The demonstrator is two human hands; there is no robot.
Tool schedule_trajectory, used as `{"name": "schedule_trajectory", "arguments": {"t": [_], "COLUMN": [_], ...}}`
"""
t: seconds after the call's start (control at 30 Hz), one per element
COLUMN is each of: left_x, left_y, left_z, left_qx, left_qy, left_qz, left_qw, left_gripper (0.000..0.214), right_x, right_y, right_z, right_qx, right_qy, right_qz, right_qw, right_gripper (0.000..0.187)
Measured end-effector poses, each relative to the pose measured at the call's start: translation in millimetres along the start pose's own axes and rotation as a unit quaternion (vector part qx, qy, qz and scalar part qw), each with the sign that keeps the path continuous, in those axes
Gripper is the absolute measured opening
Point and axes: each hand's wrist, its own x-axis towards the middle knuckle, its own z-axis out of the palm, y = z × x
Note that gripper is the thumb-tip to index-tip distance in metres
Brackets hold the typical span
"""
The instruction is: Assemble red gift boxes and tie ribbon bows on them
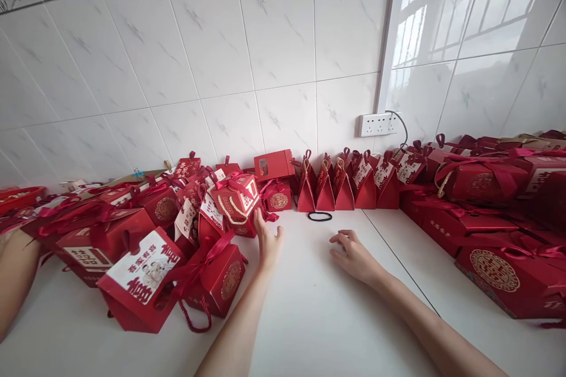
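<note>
My left hand [267, 242] is open, its fingers stretched and its thumb apart, beside a red gift box with a gold rope handle [236, 195]. Its fingertips reach that box's edge; whether they touch it I cannot tell. My right hand [352, 254] lies low over the white table with loosely bent fingers and nothing in it. A black elastic band [319, 216] lies beyond both hands. Left of my left forearm sit a red box with a ribbon and cord handle [221, 283] and a tilted red box with a white printed panel [145, 280].
A row of red triangular boxes [345, 188] stands along the tiled wall [283, 41]. More red boxes [490, 271] are piled at the right. Another person's arm [15, 283] enters at the left, near the heaped boxes. A power strip [378, 125] is on the wall.
</note>
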Motion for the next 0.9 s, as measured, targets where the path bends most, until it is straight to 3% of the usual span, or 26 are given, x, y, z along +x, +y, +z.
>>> {"name": "schedule_trajectory", "arguments": {"t": [0.47,0.67,0.77,0.9], "left_x": [8.3,5.7,-14.8,-79.4], "left_y": [1.8,4.4,31.6,74.7], "left_z": [-10.7,-4.4,-8.3,-32.1], "left_qx": [0.036,0.045,0.036,0.029], "left_qy": [-0.026,-0.083,-0.146,-0.244], "left_qz": [-0.016,-0.011,0.040,0.162], "left_qw": [0.999,0.995,0.988,0.956], "left_gripper": [0.067,0.059,0.048,0.032], "right_x": [2.2,4.7,6.0,10.1], "right_y": [2.2,5.5,6.6,12.5], "right_z": [0.6,2.9,2.7,3.9], "right_qx": [-0.008,-0.002,0.002,0.012], "right_qy": [-0.026,-0.013,0.000,0.033], "right_qz": [0.015,0.017,0.007,-0.014], "right_qw": [1.000,1.000,1.000,0.999], "right_gripper": [0.025,0.027,0.028,0.032]}}
